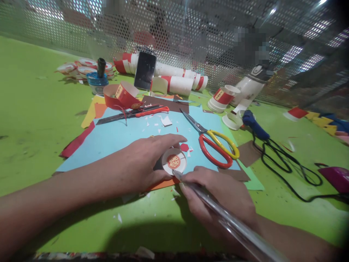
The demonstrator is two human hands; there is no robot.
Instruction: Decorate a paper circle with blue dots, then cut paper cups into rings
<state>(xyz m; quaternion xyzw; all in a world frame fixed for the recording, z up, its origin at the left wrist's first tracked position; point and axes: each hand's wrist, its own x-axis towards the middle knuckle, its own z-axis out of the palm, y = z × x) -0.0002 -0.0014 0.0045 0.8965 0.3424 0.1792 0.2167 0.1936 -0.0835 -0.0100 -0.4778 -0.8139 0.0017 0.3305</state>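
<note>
A small round white piece with a red and gold emblem sits between the thumb and fingers of my left hand, over the light blue paper. My right hand is closed around a long, shiny grey pen-like tool. The tool's pointed tip meets the lower edge of the round piece. A little red paper hexagon and white scraps lie just past it. Scissors with one red and one yellow handle rest to the right, blades spread slightly.
A box cutter and red-handled tool lie behind my left hand. Further back are a red paper ring, a phone, paper cups and a white bottle. A blue-handled tool trails a black cord at right.
</note>
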